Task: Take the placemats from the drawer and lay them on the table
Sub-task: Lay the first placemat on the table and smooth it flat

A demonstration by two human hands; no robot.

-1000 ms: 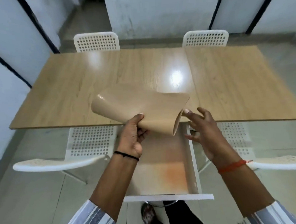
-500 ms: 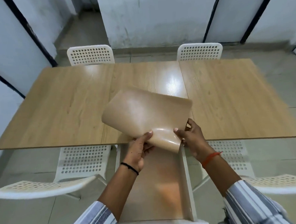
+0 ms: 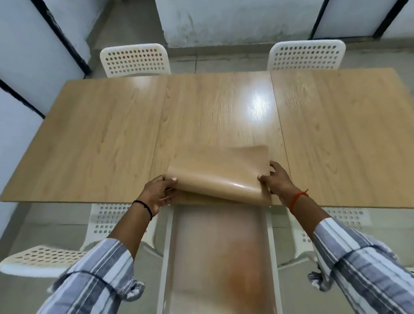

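Note:
A tan, glossy placemat (image 3: 220,174) curls over the near edge of the wooden table (image 3: 104,143), its far part lying low on the tabletop and its near edge rolled up. My left hand (image 3: 158,193) grips its left near corner. My right hand (image 3: 275,181) pinches its right edge. Below them the white drawer (image 3: 162,267) stands pulled out from under the table; its brownish bottom shows, and I cannot tell whether that is another mat.
White perforated chairs stand at the far side (image 3: 135,61) (image 3: 306,55) and at the near side, one left (image 3: 43,260) and one right (image 3: 348,221) of the drawer. Grey walls with black strips close in at the left.
The placemat has come down from the air onto the table's near edge. My right hand, free a second ago, now holds its right edge; both hands moved forward.

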